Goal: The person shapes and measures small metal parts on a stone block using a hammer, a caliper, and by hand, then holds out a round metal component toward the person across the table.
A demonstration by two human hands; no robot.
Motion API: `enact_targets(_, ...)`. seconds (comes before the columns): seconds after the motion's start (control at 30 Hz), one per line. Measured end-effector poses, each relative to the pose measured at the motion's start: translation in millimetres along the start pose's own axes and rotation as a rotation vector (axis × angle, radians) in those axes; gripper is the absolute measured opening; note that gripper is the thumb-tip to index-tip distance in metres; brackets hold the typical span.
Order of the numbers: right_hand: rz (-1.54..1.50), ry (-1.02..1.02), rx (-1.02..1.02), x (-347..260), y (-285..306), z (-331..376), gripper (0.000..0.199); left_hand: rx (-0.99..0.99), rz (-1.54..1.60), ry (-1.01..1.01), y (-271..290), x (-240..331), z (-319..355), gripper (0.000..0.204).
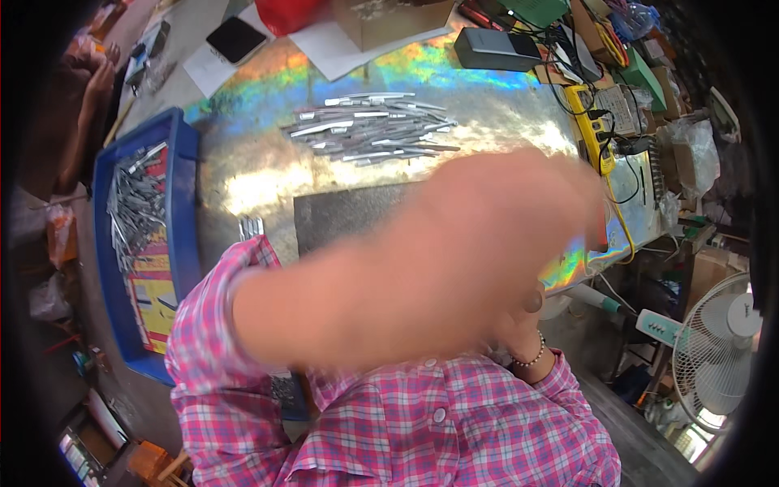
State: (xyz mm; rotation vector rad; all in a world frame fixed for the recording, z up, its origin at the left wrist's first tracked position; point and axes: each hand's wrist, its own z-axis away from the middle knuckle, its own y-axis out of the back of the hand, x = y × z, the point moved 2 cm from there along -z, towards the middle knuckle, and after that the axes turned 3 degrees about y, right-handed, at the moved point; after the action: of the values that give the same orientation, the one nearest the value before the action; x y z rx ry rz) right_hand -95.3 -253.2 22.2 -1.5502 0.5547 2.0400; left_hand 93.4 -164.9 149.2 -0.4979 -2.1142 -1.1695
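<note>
My left hand [519,203] is raised close to the camera, its bare forearm stretching across the middle of the view. Motion smears its fingers, and whatever it may hold cannot be made out. Below and partly behind it is my right hand [519,325], with a beaded bracelet on the wrist; its fingers are mostly hidden. A dark grey flat plate [324,215] lies on the table under the left arm, partly covered. Beyond it, thin grey metal strips [373,130] are heaped together. Several short metal pieces [251,226] sit by my left sleeve.
At the left stands a blue tray [185,211] holding many small metal parts [136,199]. A phone [235,40], a grey box [497,49] and a yellow power strip [591,130] with tangled cables line the far and right sides. A fan [718,357] stands at the right.
</note>
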Motion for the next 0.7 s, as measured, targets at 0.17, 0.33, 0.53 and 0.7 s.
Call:
enact_targets(0.17, 0.49, 0.424, -0.161, -14, -3, -6, 0.012, 0.043, -0.458, 0.276, 29, -165, -1, 0.019)
enact_targets(0.33, 0.471, 0.42, -0.164, -18, -2, -6, 0.01, -0.184, -0.628, 0.365, 30, -208, 0, 0.014)
enact_targets(0.53, 0.445, 0.47, -0.17, -22, -5, -6, 0.01, -0.27, -0.772, 0.157, 23, -211, -7, 0.012)
enact_targets(0.7, 0.446, 0.478, -0.176, -22, -5, -4, 0.011, -0.373, -0.74, 0.221, 23, -208, -9, 0.012)
